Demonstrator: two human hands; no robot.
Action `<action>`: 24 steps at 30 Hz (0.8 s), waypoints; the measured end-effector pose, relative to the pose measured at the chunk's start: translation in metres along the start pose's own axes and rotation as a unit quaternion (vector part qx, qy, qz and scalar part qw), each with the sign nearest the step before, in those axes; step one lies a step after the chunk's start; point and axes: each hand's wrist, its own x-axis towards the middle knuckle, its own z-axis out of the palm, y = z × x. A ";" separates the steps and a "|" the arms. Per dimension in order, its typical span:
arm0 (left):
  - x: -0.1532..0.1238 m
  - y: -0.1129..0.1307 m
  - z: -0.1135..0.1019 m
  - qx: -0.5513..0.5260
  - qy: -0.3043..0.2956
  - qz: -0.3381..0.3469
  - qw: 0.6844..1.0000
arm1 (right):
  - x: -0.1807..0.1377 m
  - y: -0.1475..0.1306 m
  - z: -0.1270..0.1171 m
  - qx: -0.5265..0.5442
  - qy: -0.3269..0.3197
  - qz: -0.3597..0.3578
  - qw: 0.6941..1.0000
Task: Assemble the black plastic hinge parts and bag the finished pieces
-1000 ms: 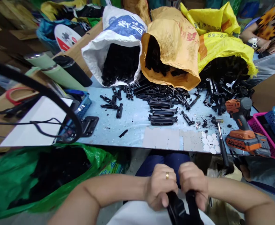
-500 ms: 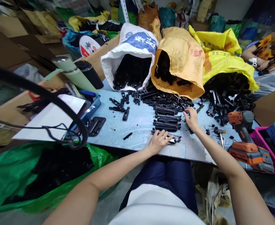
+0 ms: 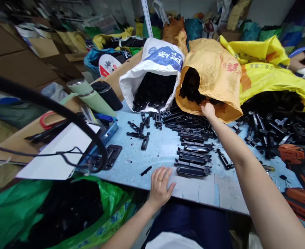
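My left hand (image 3: pixel 161 185) lies on the front edge of the blue table, fingers stretched out and nothing in it. Just right of it is a neat row of long black plastic parts (image 3: pixel 194 159). My right hand (image 3: pixel 208 109) reaches into the mouth of the orange woven sack (image 3: pixel 214 65); its fingertips are hidden among dark parts there, so I cannot tell whether they grip one. A heap of black parts (image 3: pixel 174 119) spills out below the sack. Beneath my right forearm lies a single black part (image 3: pixel 223 159).
A white sack (image 3: pixel 152 69) and a yellow sack (image 3: pixel 274 79) flank the orange one. An orange cordless drill (image 3: pixel 297 162) stands at right. A blue basket (image 3: pixel 110 129), a green bottle (image 3: pixel 92 98) and a black cable (image 3: pixel 71 119) are at left. Another person's arm shows at far right.
My right hand has moved from the row's far end up into the orange sack. My left hand has let go of the nearest part and slid left onto the table edge. The view has shifted.
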 end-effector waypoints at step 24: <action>0.183 -0.144 0.088 -0.030 -0.035 -0.429 0.902 | -0.244 0.108 -0.064 0.295 -0.025 -0.039 0.955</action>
